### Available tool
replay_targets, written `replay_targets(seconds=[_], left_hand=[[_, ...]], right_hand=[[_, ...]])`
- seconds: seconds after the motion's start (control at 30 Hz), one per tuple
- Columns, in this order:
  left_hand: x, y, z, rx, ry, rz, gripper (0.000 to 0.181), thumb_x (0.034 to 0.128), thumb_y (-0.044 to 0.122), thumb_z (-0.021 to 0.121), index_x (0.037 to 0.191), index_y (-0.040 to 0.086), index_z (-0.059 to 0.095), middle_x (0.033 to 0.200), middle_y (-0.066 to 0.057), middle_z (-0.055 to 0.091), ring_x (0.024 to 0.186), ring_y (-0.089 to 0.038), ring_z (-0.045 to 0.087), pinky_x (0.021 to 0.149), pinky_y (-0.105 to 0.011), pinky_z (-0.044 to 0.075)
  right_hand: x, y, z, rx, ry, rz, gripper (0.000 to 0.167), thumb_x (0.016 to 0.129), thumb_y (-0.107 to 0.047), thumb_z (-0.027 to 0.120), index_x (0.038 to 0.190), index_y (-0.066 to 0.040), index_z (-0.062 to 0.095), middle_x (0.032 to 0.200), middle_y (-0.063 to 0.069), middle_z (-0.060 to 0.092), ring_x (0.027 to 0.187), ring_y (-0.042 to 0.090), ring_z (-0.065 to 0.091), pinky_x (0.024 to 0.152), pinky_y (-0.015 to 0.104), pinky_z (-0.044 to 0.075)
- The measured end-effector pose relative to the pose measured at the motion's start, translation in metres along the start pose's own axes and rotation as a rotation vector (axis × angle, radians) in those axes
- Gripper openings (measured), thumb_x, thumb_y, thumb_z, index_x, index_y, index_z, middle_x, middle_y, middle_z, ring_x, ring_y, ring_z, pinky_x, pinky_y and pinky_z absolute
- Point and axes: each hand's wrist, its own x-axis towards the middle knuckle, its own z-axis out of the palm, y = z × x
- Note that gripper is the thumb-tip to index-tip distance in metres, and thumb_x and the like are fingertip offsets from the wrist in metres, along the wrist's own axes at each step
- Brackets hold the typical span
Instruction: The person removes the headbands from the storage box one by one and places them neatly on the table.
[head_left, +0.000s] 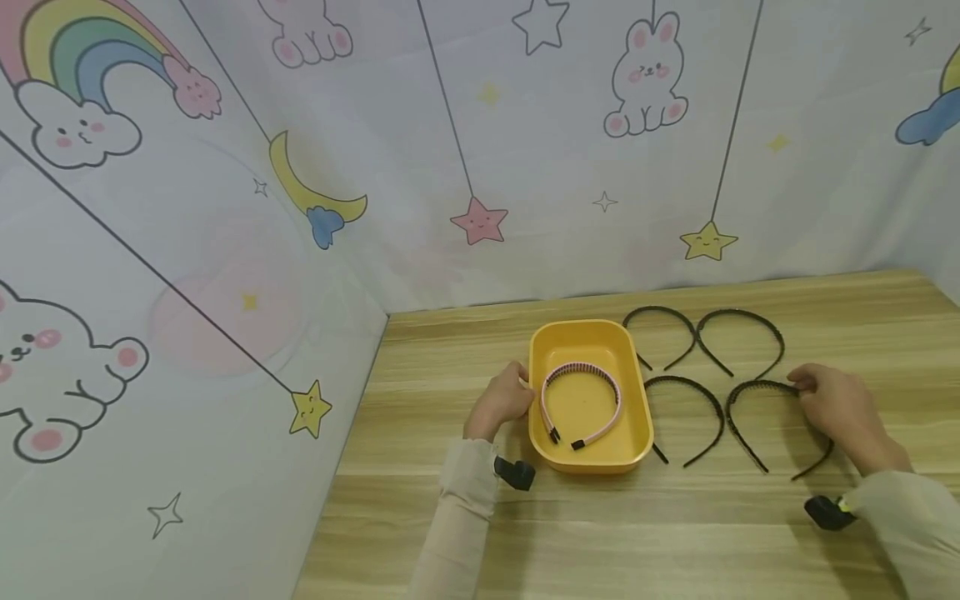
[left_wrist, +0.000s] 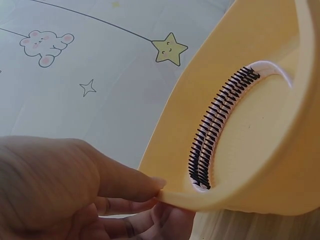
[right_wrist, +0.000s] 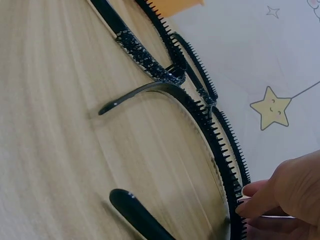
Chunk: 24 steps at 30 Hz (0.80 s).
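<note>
My left hand (head_left: 504, 400) pinches the left rim of a yellow plastic basin (head_left: 581, 404), thumb on the inside and fingers below the edge in the left wrist view. Inside the basin lies a pink headband (head_left: 581, 367) with black comb teeth and black tips. To the right, my right hand (head_left: 843, 412) grips a black toothed headband (head_left: 761, 384) at the top of its arch, with its ends pointing toward me. The right wrist view shows the fingertips on the toothed edge of this black headband (right_wrist: 212, 130); part of the grip is hidden.
Beside the basin lie more black headbands: one at front (head_left: 686, 380), two behind (head_left: 660, 309) (head_left: 738, 312). They nearly touch each other. A printed curtain (head_left: 555, 250) hangs along the back and left of the wooden table (head_left: 435, 400).
</note>
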Motion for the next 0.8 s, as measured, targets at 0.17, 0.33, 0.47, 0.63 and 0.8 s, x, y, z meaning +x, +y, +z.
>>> replay_targets(seconds=[0.17, 0.33, 0.47, 0.63, 0.8], left_hand=[[0.000, 0.000, -0.001, -0.005, -0.002, -0.002, 0.029, 0.0887, 0.008, 0.052, 0.117, 0.003, 0.048, 0.081, -0.006, 0.061, 0.065, -0.016, 0.056, 0.063, -0.028, 0.043], [0.001, -0.001, 0.000, 0.003, -0.002, 0.000, 0.030, 0.0884, 0.008, 0.051, 0.117, 0.004, 0.048, 0.080, -0.006, 0.062, 0.065, -0.016, 0.057, 0.063, -0.028, 0.043], [0.002, -0.002, 0.000, 0.004, -0.004, 0.006, 0.030, 0.0883, 0.007, 0.051, 0.117, 0.003, 0.048, 0.079, -0.007, 0.061, 0.065, -0.016, 0.057, 0.062, -0.027, 0.043], [0.002, -0.002, 0.000, 0.012, 0.003, 0.010, 0.029, 0.0884, 0.008, 0.052, 0.117, 0.002, 0.048, 0.080, -0.007, 0.061, 0.066, -0.017, 0.057, 0.063, -0.028, 0.043], [0.002, -0.002, 0.000, 0.021, 0.003, -0.003, 0.029, 0.0885, 0.009, 0.052, 0.116, 0.003, 0.048, 0.079, -0.007, 0.061, 0.066, -0.017, 0.057, 0.064, -0.028, 0.042]], right_hand=[[0.000, -0.002, 0.001, -0.005, -0.014, 0.002, 0.035, 0.077, 0.007, 0.047, 0.109, 0.013, 0.058, 0.102, 0.033, 0.063, 0.091, 0.049, 0.056, 0.075, 0.057, 0.042], [0.000, -0.002, 0.001, -0.010, -0.030, 0.000, 0.036, 0.076, 0.007, 0.047, 0.110, 0.014, 0.056, 0.102, 0.033, 0.062, 0.091, 0.050, 0.056, 0.075, 0.056, 0.042], [0.001, -0.004, 0.000, -0.015, -0.033, -0.006, 0.035, 0.078, 0.005, 0.047, 0.111, 0.014, 0.056, 0.104, 0.035, 0.061, 0.093, 0.052, 0.055, 0.076, 0.058, 0.042], [0.005, -0.018, -0.004, -0.004, -0.030, -0.029, 0.034, 0.085, 0.002, 0.046, 0.116, 0.013, 0.053, 0.110, 0.037, 0.058, 0.097, 0.054, 0.053, 0.075, 0.059, 0.042], [0.015, -0.050, -0.008, 0.027, -0.024, -0.051, 0.033, 0.091, -0.003, 0.047, 0.121, 0.011, 0.053, 0.111, 0.035, 0.058, 0.097, 0.049, 0.055, 0.071, 0.054, 0.045]])
